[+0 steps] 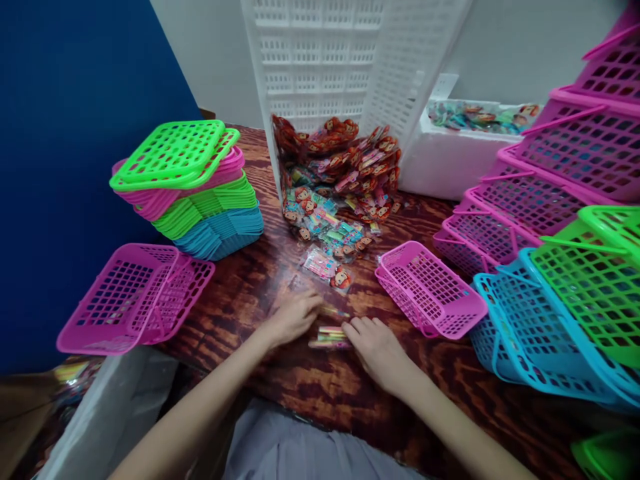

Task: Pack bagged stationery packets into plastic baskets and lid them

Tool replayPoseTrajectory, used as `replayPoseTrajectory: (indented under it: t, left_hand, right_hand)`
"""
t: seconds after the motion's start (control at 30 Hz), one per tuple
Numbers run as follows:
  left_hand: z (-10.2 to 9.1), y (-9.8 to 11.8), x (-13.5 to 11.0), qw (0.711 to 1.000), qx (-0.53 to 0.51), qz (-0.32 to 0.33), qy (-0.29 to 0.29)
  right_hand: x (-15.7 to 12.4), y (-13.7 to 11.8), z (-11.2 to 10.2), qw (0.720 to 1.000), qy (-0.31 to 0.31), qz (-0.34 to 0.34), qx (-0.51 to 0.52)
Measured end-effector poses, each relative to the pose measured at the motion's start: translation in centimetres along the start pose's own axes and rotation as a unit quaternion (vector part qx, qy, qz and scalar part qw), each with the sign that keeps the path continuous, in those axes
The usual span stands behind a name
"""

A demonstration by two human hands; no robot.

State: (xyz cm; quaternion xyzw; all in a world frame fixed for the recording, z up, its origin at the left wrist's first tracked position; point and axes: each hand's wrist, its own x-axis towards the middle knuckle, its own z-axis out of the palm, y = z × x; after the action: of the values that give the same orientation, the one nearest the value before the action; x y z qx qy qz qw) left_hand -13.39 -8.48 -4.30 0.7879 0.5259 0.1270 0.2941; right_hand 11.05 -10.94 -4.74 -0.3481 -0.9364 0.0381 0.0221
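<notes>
My left hand (pixel 293 318) and my right hand (pixel 377 350) rest on the wooden table (pixel 300 387) with their fingers curled around a small stack of clear packets (pixel 330 337) holding colourful items. The left hand presses one end, the right hand the other. Just beyond them lies a loose packet with a cartoon figure (pixel 330 268). A heap of such packets (pixel 340 180) spills from a tipped white crate (pixel 340 67). An empty pink basket (pixel 430 290) lies to the right of my hands.
A pink basket (pixel 125 297) lies on its side at left, behind it a stack of green, pink and blue lids (pixel 195 190). Stacked pink, green and blue baskets (pixel 560 220) fill the right. A white box of packets (pixel 465 143) stands at the back.
</notes>
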Motion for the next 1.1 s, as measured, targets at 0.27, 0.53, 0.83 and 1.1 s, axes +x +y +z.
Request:
replayPoseTrajectory:
  t: [0.27, 0.53, 0.83, 1.1]
  left_hand:
    - [4.1, 2.5, -3.8, 0.986, -0.156, 0.04, 0.047]
    - [6.0, 1.7, -3.3, 0.976, -0.184, 0.033, 0.107]
    - [8.6, 0.3, -1.5, 0.932, -0.178, -0.067, 0.31]
    - [6.9, -0.7, -1.7, 0.952, -0.161, -0.028, 0.259]
  right_hand:
    - [-0.1, -0.7, 0.3, 0.986, 0.126, 0.092, 0.051]
    - [0.4, 3.5, 3.0, 0.896, 0.18, 0.166, 0.369]
    - [6.3, 1.0, 5.4, 0.619, 0.357, 0.309, 0.628]
    - [6.2, 2.1, 3.0, 0.822, 0.234, 0.263, 0.448]
